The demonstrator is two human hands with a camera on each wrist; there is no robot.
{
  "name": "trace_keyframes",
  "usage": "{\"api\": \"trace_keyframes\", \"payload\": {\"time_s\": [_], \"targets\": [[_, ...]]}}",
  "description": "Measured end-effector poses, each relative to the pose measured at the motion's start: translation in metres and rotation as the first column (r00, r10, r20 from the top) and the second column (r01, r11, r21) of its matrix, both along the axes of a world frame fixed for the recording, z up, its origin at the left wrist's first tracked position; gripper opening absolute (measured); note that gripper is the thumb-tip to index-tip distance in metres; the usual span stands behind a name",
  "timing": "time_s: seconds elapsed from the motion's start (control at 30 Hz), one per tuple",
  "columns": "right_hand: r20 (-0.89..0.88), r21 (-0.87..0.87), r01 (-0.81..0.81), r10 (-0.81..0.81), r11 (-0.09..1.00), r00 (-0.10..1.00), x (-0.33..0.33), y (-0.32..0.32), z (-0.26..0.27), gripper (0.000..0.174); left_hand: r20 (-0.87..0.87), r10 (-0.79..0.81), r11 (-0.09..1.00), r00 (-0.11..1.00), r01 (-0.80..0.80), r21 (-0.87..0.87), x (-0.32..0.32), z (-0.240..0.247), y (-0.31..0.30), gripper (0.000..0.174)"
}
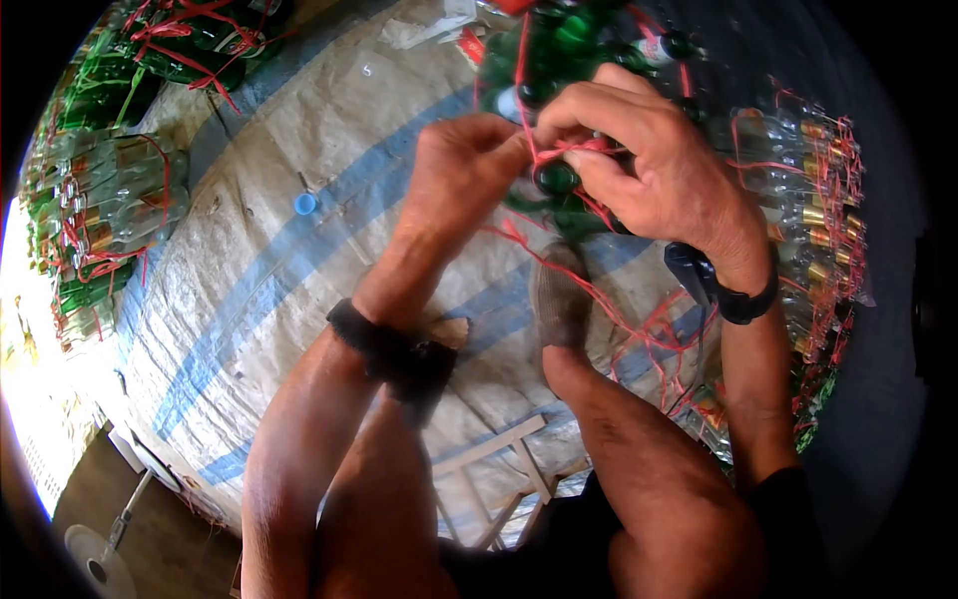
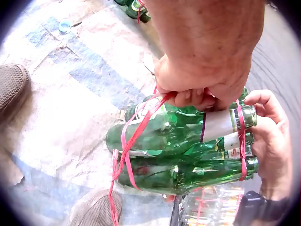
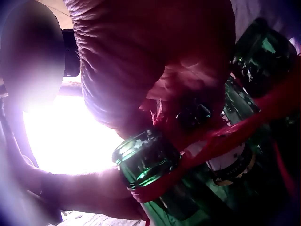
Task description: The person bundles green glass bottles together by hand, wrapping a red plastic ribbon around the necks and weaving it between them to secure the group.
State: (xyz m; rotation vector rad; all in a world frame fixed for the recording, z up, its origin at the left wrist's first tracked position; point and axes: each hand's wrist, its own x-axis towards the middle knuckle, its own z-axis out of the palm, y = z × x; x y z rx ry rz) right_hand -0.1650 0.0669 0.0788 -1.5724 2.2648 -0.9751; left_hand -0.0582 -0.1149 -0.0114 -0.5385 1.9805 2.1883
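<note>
A bundle of several green glass bottles [image 2: 178, 150] lies on its side, bound with red plastic string [image 2: 134, 141] round the bodies and round the necks. My left hand [image 1: 469, 170] pinches the red string above the bundle [image 1: 554, 180]. My right hand [image 1: 639, 150] grips the bottle necks and holds the string [image 1: 569, 150] there. In the right wrist view a green bottle mouth [image 3: 146, 157] sits under the palm with red string [image 3: 225, 136] wrapped across it. In the left wrist view the right hand's fingers [image 2: 270, 136] curl round the necks.
A white woven sack with blue stripes [image 1: 259, 260] covers the ground. Tied bundles of clear and green bottles lie at the left [image 1: 110, 210] and right [image 1: 808, 210]. A blue cap [image 1: 304, 204] lies on the sack. My shoes [image 2: 11, 87] [image 1: 561, 295] stand near loose red string [image 1: 659, 339].
</note>
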Motion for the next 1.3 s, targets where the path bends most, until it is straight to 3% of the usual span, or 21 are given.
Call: {"api": "trace_keyframes", "payload": {"time_s": [0.2, 0.27, 0.3, 0.4, 0.5, 0.7, 0.77, 0.8, 0.87, 1.03, 1.2, 1.3], "targets": [[0.028, 0.05, 0.053, -0.054, 0.997, 0.998, 0.0, 0.003, 0.003, 0.015, -0.034, -0.029, 0.999, 0.999, 0.029, 0.016, -0.001, 0.003, -0.001, 0.023], [-0.146, 0.02, 0.003, 0.0, 1.0, 0.989, -0.003, 0.002, 0.01, 0.017, -0.059, -0.025, 0.998, 0.998, 0.028, 0.056, 0.0, 0.006, -0.001, 0.022], [-0.147, 0.022, 0.005, -0.001, 1.0, 0.989, -0.003, 0.003, 0.014, 0.017, -0.084, -0.021, 0.995, 0.996, 0.029, 0.095, 0.0, 0.008, 0.0, 0.021], [-0.127, 0.054, 0.016, -0.009, 0.998, 0.992, -0.003, 0.007, 0.022, 0.022, -0.069, 0.015, 0.993, 0.997, -0.007, 0.119, -0.002, 0.011, 0.0, 0.017], [-0.114, 0.113, 0.097, -0.084, 0.989, 0.99, -0.003, 0.011, 0.023, 0.015, -0.053, -0.033, 0.994, 0.998, 0.038, 0.104, 0.0, 0.014, -0.001, 0.023], [0.072, 0.17, 0.194, -0.209, 0.966, 0.975, 0.004, 0.017, 0.024, 0.009, -0.092, -0.065, 0.993, 0.994, 0.073, 0.093, 0.002, 0.013, -0.004, 0.025], [-0.094, 0.297, 0.233, -0.214, 0.926, 0.972, 0.003, 0.018, 0.035, 0.01, -0.097, -0.08, 0.994, 0.992, 0.087, 0.072, 0.003, 0.012, -0.006, 0.025], [-0.096, 0.3, 0.231, -0.212, 0.926, 0.972, 0.003, 0.019, 0.041, 0.01, -0.102, -0.095, 0.994, 0.99, 0.1, 0.051, 0.003, 0.012, -0.006, 0.025], [0.13, 0.333, 0.308, -0.367, 0.891, 0.921, 0.004, 0.02, 0.049, 0.008, -0.096, -0.093, 0.994, 0.991, 0.098, 0.041, 0.003, 0.013, -0.006, 0.025], [0.209, 0.287, 0.325, -0.39, 0.901, 0.897, 0.001, 0.034, 0.035, 0.008, -0.117, -0.101, 0.995, 0.988, 0.102, -0.001, 0.005, 0.012, -0.007, 0.026], [0.244, 0.309, 0.362, -0.441, 0.88, 0.864, 0.003, 0.039, 0.033, 0.007, -0.139, -0.08, 0.994, 0.987, 0.09, 0.065, 0.005, 0.009, -0.004, 0.025], [0.338, 0.224, 0.388, -0.445, 0.894, 0.829, 0.003, 0.042, 0.023, 0.005, -0.114, -0.09, 0.992, 0.989, 0.099, 0.075, 0.004, 0.011, -0.005, 0.024]]}}
